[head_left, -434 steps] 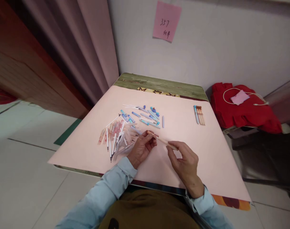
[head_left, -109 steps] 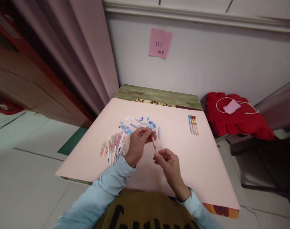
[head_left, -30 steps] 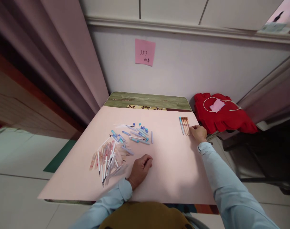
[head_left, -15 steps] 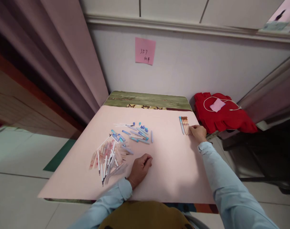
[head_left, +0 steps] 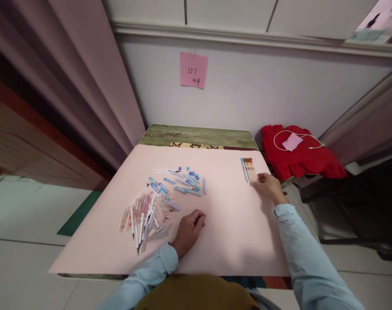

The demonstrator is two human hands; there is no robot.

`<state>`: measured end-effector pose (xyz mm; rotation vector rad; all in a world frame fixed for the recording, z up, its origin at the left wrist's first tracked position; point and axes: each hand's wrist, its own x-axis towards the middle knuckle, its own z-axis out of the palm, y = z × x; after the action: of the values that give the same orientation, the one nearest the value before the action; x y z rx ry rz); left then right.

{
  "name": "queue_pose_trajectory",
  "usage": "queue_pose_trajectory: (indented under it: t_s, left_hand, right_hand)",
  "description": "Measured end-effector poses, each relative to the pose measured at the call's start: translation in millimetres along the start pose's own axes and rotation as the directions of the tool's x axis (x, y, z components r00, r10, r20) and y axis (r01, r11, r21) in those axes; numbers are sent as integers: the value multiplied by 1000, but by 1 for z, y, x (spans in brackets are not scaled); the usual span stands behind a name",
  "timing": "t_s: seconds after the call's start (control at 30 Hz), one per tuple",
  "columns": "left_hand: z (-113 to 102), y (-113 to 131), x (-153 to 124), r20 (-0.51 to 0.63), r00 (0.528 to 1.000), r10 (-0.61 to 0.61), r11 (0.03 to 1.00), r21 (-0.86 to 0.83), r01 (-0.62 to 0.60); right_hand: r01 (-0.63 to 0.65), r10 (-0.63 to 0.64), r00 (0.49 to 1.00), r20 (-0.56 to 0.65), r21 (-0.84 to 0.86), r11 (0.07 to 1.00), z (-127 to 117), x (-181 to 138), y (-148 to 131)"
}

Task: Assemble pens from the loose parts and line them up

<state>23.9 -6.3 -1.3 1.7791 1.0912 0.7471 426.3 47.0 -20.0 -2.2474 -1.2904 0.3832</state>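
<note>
My right hand (head_left: 268,187) is at the right side of the pink sheet, beside a neat row of pens (head_left: 250,168). The row has brown-topped pens and one blue pen (head_left: 244,168) at its left edge. My thumb lies by the lower ends of the row and my fingers by its right side, apart from each other. Closed in a loose fist, my left hand (head_left: 189,231) rests on the sheet with nothing visible in it. Left of it lies a pile of clear pen barrels and white refills (head_left: 143,221). Blue pen parts (head_left: 186,181) are scattered behind that.
The pink sheet (head_left: 228,232) covers most of the table. Several small blue caps (head_left: 193,173) lie near its middle. Beyond the table's right edge sits a red cloth (head_left: 299,161) with a white cable on it. A pink note (head_left: 193,70) sticks to the wall.
My right hand has shifted slightly down and its thumb has swung round to the lower ends of the pen row. The left hand has stayed in place. The view has tilted slightly.
</note>
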Motion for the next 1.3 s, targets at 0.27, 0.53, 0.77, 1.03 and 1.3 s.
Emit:
queue_pose_trajectory:
  t_s: [0.27,0.53,0.77,1.03,1.3]
  left_hand:
    - [1,0,0,-13,1000,7,1000,1,-7]
    - [2,-1,-1,-7,1000,3,1000,13,-2]
    - [3,-2,-2,-13,1000,3,1000,15,-3]
    - [4,-1,-4,-16,1000,-1,1000,-17,0]
    - [10,-6,-10,-151,988,22,999,-42,-28]
  right_hand:
    - [10,-10,1000,-27,-35,999,2,-3,-9]
    - [-28,32,979,-199,25,999,-7,-25,-30]
    - [58,84,985,-151,747,662,56,-88,-127]
    - [118,-53,992,-117,673,730,113,-122,-161]
    - [185,-164,983,-87,559,808,107,-126,-160]
